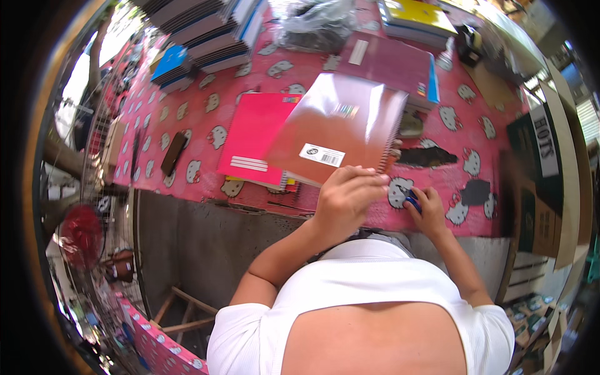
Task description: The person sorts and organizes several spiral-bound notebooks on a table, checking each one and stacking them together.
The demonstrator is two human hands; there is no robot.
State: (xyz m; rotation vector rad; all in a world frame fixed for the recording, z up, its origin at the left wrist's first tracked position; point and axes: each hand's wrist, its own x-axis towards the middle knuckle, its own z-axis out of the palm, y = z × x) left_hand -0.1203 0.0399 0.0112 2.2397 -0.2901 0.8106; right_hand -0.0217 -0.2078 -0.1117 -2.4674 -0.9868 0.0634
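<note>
1. Two bare hands work at a table (206, 112) covered with a pink cloth printed with white cartoon cats.
2. The left hand (345, 199) has its fingers closed around the lower edge of a spiral notebook (334, 128) with a glossy reddish cover, holding it tilted up above the cloth, its wire binding on the right.
3. The right hand (428, 212) rests on the cloth near the table's front edge, fingers curled over a small blue object (412, 201); what that object is cannot be told.
4. A pink notebook (253, 140) lies flat just left of the held one, partly under it.
5. A dark red book (390, 62) sits behind, and stacks of notebooks (206, 28) line the far edge beside a clear plastic bag (312, 22).
6. A dark phone-like slab (173, 153) lies alone at the left.
7. Cardboard boxes (544, 206) stand at the right, and a grey floor (200, 244) shows below the table's front.
</note>
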